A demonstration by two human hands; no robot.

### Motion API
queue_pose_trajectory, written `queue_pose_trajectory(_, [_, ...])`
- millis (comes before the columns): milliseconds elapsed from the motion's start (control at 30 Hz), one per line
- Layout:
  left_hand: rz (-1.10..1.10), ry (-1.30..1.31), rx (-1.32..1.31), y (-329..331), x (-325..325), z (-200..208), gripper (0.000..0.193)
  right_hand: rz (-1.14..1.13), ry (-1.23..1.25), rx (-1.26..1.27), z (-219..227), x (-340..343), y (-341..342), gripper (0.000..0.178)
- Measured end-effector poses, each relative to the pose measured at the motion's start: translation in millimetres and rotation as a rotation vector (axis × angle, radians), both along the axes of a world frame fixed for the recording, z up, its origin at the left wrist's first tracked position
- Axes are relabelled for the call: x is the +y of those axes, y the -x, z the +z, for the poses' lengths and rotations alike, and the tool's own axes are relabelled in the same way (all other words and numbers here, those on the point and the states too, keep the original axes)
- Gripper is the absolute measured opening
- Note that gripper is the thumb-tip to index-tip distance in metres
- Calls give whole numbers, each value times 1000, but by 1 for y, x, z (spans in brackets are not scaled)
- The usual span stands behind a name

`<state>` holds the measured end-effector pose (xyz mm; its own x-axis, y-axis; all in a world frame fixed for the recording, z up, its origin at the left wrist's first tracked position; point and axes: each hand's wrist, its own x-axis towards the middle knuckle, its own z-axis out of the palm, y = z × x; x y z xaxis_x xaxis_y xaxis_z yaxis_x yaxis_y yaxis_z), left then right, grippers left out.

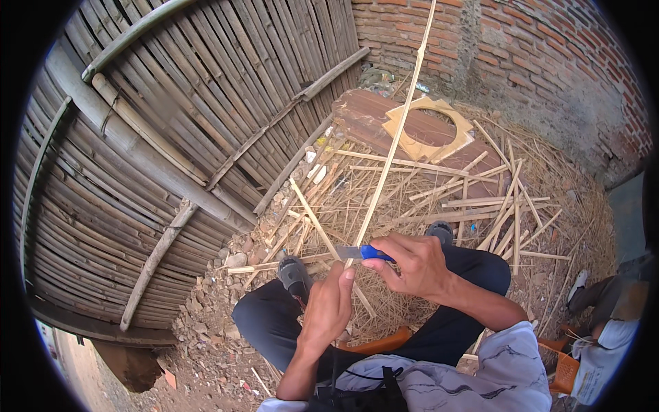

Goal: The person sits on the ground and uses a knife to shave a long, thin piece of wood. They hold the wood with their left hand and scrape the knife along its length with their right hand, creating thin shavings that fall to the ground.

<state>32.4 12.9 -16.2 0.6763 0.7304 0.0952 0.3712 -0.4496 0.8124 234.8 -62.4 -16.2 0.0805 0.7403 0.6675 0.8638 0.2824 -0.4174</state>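
i see the left hand (325, 310) pinching one bamboo strip (383, 172), the right hand (414, 264) clamped on a blue-handled knife (375, 253).

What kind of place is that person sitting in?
It looks like an outdoor work corner, perhaps a yard: there's a fence of poles, a brick wall, and lots of pale strips scattered on the ground.

A pale grey-white shirt (446, 383) with dark, marble-like veining, its right sleeve (509, 349) ending near the elbow; dark navy trousers (477, 278); a dark grey left shoe (294, 276); a thin black cord (364, 376) and black strap (374, 397) at the front; bare left hand (327, 309) and right hand (417, 264).
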Motion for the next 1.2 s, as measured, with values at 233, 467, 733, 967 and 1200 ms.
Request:
queue_pose_trajectory(233, [-35, 19, 119, 33, -6, -11, 31, -288, 22, 71, 17, 3, -60, 26])
queue_pose_trajectory(467, [-36, 52, 176, 67, -7, -7, 29, -406, -63, 144, 21, 7, -92, 28])
queue_pose_trajectory(733, [42, 79, 14, 77, -2, -14, 29, -256, -26, 285, 15, 6, -68, 29])
queue_pose_trajectory(967, [51, 53, -109, 41, -1, -3, 25, 72, -37, 31, -15, 7, -10, 30])
queue_pose_trajectory(1200, [24, -9, -170, 18, -5, 0, 25, 102, -3, -17, -10, 0, 4, 30])
